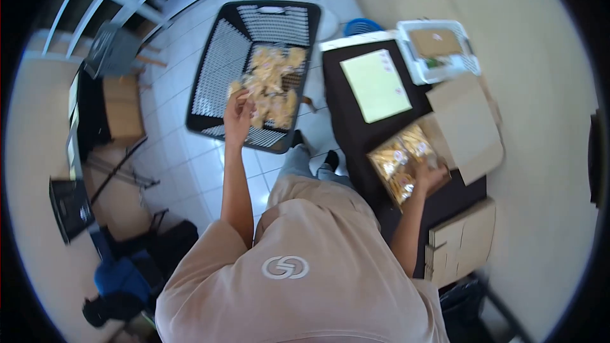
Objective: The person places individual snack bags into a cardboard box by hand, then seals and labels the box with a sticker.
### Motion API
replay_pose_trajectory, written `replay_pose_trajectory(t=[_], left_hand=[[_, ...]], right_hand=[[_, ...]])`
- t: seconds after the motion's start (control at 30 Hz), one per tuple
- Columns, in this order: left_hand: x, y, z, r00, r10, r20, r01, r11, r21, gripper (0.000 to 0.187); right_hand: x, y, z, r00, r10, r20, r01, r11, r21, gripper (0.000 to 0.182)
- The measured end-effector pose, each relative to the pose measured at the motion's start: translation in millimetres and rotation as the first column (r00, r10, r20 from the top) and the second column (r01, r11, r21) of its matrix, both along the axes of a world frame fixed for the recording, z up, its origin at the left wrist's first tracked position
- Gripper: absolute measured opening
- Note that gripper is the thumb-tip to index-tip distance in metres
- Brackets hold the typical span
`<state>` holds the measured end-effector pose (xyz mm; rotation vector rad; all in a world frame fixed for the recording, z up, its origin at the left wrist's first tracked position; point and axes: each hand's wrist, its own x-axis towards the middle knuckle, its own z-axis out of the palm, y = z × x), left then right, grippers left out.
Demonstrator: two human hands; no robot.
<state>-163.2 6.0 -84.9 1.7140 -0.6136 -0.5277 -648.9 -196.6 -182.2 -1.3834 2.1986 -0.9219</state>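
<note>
A large black mesh basket (213,63) stands on the floor ahead, with clear packets of yellowish snacks (279,98) piled inside. My left hand (238,111) reaches over its near side, fingers curled at a snack packet (235,87) on the edge of the pile. To the right, an open cardboard box (446,143) lies on the dark-topped table, its lid folded back, holding several shiny snack packets (395,160). Inside its near right corner, my right hand (432,176) has its fingers bent around a packet, partly hiding it.
A yellow-green sheet (376,86) lies on the dark table (343,105), with a white plastic tray (416,76) behind. Flat folded cardboard boxes (462,244) stand at the near right. A blue basket (362,26) shows beyond the table; a carton (124,109) sits at left.
</note>
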Motion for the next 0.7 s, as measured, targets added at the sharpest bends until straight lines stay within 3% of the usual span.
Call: replay_pose_trajectory(t=[0.03, 0.07, 0.13, 0.2, 0.27, 0.33, 0.37, 0.43, 0.47, 0.5, 0.53, 0.6, 0.67, 0.7], left_hand=[[15, 10, -4, 0.999, 0.051, 0.009, -0.051, 0.999, 0.015, 0.024], [28, 18, -9, 0.996, 0.094, -0.008, -0.093, 0.994, 0.054, 0.025], [51, 28, -23, 0.987, 0.16, -0.025, -0.157, 0.983, 0.097, 0.026], [69, 34, -42, 0.949, 0.278, -0.145, -0.252, 0.952, 0.174, 0.023], [88, 38, -80, 0.918, 0.322, -0.233, -0.273, 0.936, 0.22, 0.022], [98, 35, -110, 0.901, 0.332, -0.279, -0.24, 0.918, 0.317, 0.023], [102, 33, -125, 0.894, 0.344, -0.287, -0.249, 0.913, 0.322, 0.023], [112, 29, -159, 0.929, 0.26, -0.264, -0.098, 0.858, 0.504, 0.023], [117, 28, -174, 0.924, 0.268, -0.273, -0.099, 0.856, 0.508, 0.023], [120, 28, -190, 0.929, 0.231, -0.288, -0.014, 0.802, 0.598, 0.024], [123, 28, -208, 0.931, 0.192, -0.311, 0.075, 0.733, 0.677, 0.025], [127, 30, -244, 0.922, 0.202, -0.331, 0.102, 0.698, 0.709, 0.029], [129, 33, -283, 0.999, -0.032, -0.004, 0.021, 0.581, 0.814, 0.031], [134, 32, -301, 0.995, 0.027, -0.095, 0.064, 0.56, 0.826, 0.042]], right_hand=[[10, 7, 21, 0.997, 0.079, -0.003, -0.079, 0.996, -0.038, 0.056], [10, 8, 17, 0.982, 0.134, -0.134, -0.147, 0.985, -0.088, 0.053], [16, 9, 15, 0.968, 0.192, -0.162, -0.208, 0.974, -0.092, 0.049], [24, 10, 20, 0.901, 0.252, -0.354, -0.241, 0.968, 0.077, 0.044], [10, 4, -5, 0.884, 0.318, -0.343, -0.309, 0.948, 0.081, 0.042], [16, 1, 5, 0.901, 0.302, -0.312, -0.25, 0.948, 0.196, 0.04], [19, 3, 12, 0.871, 0.286, -0.4, -0.223, 0.955, 0.196, 0.038], [26, 5, 15, 0.856, 0.289, -0.428, -0.235, 0.956, 0.175, 0.039], [29, 5, 16, 0.85, 0.279, -0.446, -0.238, 0.96, 0.148, 0.039], [28, 4, 15, 0.914, 0.306, -0.267, -0.249, 0.941, 0.227, 0.041], [24, 5, 16, 0.908, 0.312, -0.28, -0.25, 0.939, 0.235, 0.041], [17, 6, 22, 0.911, 0.294, -0.29, -0.223, 0.941, 0.254, 0.039], [12, 12, 37, 0.927, 0.245, -0.283, -0.171, 0.95, 0.261, 0.036], [1, 18, 40, 0.947, 0.231, -0.224, -0.178, 0.956, 0.233, 0.036]])
